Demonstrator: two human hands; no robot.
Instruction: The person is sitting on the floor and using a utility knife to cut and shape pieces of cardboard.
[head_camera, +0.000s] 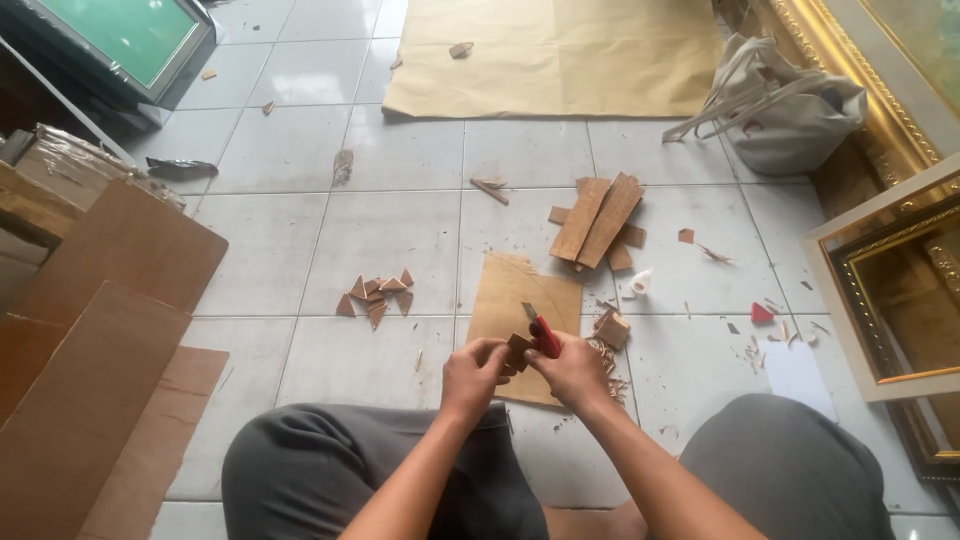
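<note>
The left hand (474, 372) pinches a small wood piece (518, 350) above the board (520, 300) on the floor. The right hand (572, 368) grips a red knife (541, 332) against it. A slip of the blade could likely nick the left fingers, which sit so close.

R hand (572, 368) w/ red cutter (544, 336), L hand (474, 374) wood piece (517, 351)

Tiled floor (300, 150) (pale grey) bears brown paper (560, 55), wood strips (597, 220), triangular offcuts (378, 295).

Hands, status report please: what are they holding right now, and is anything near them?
Left hand grips a small brown wood piece. Right hand holds a red utility knife, blade out. Thin board and shavings lie below on the floor.
</note>
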